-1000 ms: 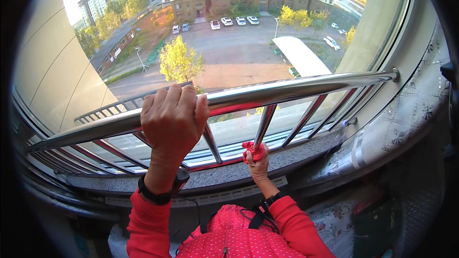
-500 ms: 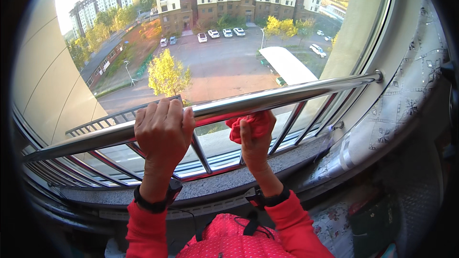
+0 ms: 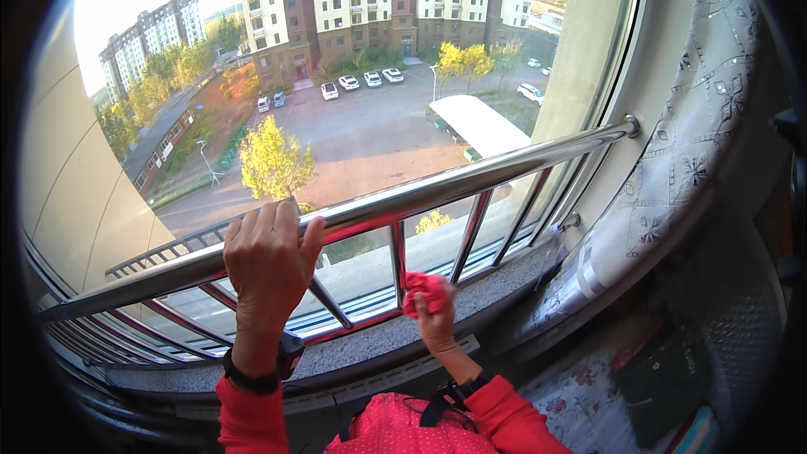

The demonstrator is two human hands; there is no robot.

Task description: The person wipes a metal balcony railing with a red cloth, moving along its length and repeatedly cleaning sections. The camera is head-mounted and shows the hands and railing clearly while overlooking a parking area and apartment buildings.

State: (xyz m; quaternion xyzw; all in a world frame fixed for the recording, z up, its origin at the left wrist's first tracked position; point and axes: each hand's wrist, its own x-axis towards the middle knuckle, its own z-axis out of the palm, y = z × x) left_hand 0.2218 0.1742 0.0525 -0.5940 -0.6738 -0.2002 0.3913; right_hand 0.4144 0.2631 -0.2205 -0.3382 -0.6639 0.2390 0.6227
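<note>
My left hand (image 3: pixel 267 262) is closed over the shiny metal handrail (image 3: pixel 437 189), its thumb lying along the near side of the bar. In my right hand (image 3: pixel 437 328) is a bunched red cloth (image 3: pixel 424 292), gripped between thumb and fingers. The cloth is beside the lower part of an upright metal bar (image 3: pixel 398 261), below the handrail; whether it touches the bar I cannot tell. Each wrist wears a dark band, and both sleeves are red.
A speckled stone sill (image 3: pixel 361 351) runs beneath the railing. A pale patterned curtain (image 3: pixel 672 160) hangs at the right. Behind the glass are a parking area, a yellow tree (image 3: pixel 273 160) and tall buildings. A floral cloth (image 3: pixel 572 387) lies at lower right.
My right hand has moved down with the red cloth, from just under the handrail to lower beside an upright bar. My left hand stays on the handrail. The view has shifted slightly.
</note>
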